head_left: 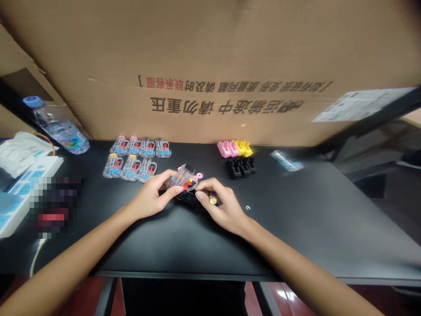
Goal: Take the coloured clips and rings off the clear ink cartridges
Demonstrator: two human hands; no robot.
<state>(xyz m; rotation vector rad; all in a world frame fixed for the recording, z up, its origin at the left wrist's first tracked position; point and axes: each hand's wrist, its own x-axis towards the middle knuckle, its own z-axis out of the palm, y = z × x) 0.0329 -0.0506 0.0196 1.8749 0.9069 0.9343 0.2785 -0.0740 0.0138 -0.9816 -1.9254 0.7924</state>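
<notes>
My left hand [153, 195] is closed on a small clear plastic device [179, 180] with a black top, a red part and a loop at its right end. Against that loop end, my right hand [223, 204] pinches a slim tool with a round brass-coloured end [213, 200]; its tip is hidden by the fingers. Beneath the held device lie black parts [186, 197], partly covered. Just behind it is a pink ring [199, 175]. Similar clear devices [131, 169] with red and blue parts stand in two rows at the back left.
Pink clips [226, 149], yellow clips [244, 148] and black clips [240, 167] are grouped behind my right hand. A small plastic bag [287, 161] lies farther right, a white C-shaped piece [247, 207] nearer. At left are a water bottle [62, 127] and a power strip [31, 188]. Cardboard [210, 57] walls the back.
</notes>
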